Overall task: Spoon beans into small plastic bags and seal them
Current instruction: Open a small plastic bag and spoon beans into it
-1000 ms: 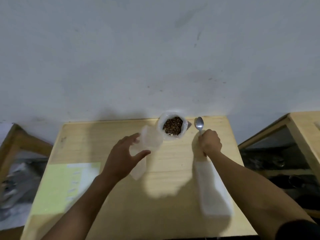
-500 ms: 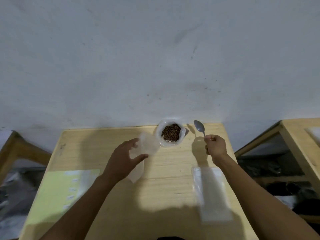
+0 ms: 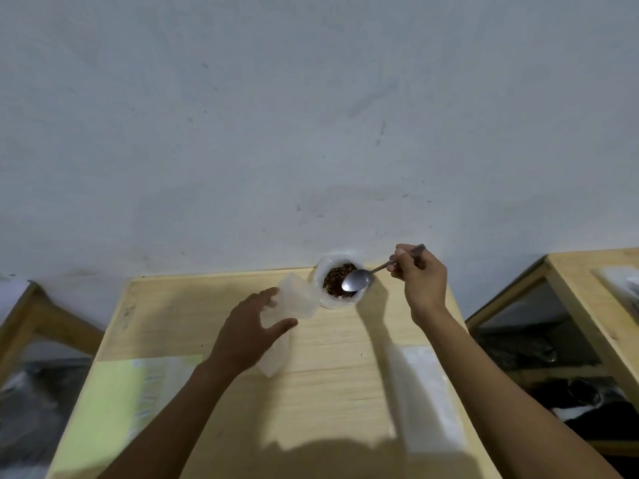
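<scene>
the left hand [image 3: 247, 335] covers much of the small bag [image 3: 292, 299], so its mouth is unclear. the spoon [image 3: 358, 281] bowl hides some beans [image 3: 333, 280]. the bench [image 3: 328, 392] runs off the bottom edge.

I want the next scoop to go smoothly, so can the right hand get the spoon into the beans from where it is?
Probably yes: the right hand holds the spoon over the beans, and nothing blocks the way.

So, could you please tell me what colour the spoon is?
The spoon is silver-grey metal, seen in the head view, its only view.
</scene>
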Action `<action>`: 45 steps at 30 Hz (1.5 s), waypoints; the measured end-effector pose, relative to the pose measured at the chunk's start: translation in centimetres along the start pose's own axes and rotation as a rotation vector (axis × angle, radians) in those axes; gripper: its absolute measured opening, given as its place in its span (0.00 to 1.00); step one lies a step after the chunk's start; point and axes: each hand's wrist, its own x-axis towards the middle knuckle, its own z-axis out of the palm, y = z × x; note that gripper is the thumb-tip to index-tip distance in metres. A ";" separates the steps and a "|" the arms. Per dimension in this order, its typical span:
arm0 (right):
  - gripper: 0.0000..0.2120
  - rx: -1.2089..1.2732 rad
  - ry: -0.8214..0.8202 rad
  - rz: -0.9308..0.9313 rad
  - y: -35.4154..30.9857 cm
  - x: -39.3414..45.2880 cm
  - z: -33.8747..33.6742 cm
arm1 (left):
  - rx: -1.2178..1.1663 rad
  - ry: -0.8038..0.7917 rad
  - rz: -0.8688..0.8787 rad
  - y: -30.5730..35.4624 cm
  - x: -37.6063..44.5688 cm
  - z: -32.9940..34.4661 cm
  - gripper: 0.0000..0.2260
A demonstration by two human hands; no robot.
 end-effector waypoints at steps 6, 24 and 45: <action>0.09 -0.211 0.046 -0.081 4.9 -1.5 1.9 | 0.000 0.017 -0.027 -0.8 -1.2 -0.1 0.30; 0.14 -0.097 0.172 0.547 10.9 -1.9 5.4 | 0.045 -0.030 -0.075 -2.3 -3.6 0.5 0.31; 0.10 0.139 0.078 0.226 2.7 -5.1 1.0 | 0.095 -0.130 -0.144 0.8 2.3 3.2 0.31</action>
